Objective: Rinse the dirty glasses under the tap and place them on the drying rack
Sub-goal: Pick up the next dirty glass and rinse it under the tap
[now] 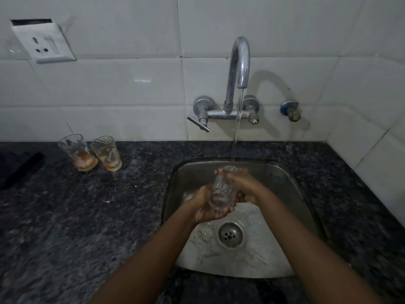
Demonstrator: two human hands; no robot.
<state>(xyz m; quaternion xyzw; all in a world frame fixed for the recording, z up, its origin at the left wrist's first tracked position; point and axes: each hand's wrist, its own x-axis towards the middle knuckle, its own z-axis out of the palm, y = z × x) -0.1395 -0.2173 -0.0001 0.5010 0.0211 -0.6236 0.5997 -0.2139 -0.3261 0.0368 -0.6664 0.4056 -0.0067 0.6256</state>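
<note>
Rinsing is the step in hand, as I read the head view: both hands hold one glass [221, 189] over the sink [285, 178], its mouth tipped up toward the stream from the tap [240, 62]. My left hand [206, 207] cups the base with fingers curled under it; my right hand [243, 187] wraps the upper wall, fingers bent round the rim side. Water runs and pools near the drain [230, 234]. Two more glasses [89, 153], with orange residue at the bottom, stand upright side by side on the desk [65, 216], well left of the sink. No drying rack shows in this view. Next, I judge, the glass must be emptied and carried to the rack, wherever it stands; a wet glass will be slippery.
</note>
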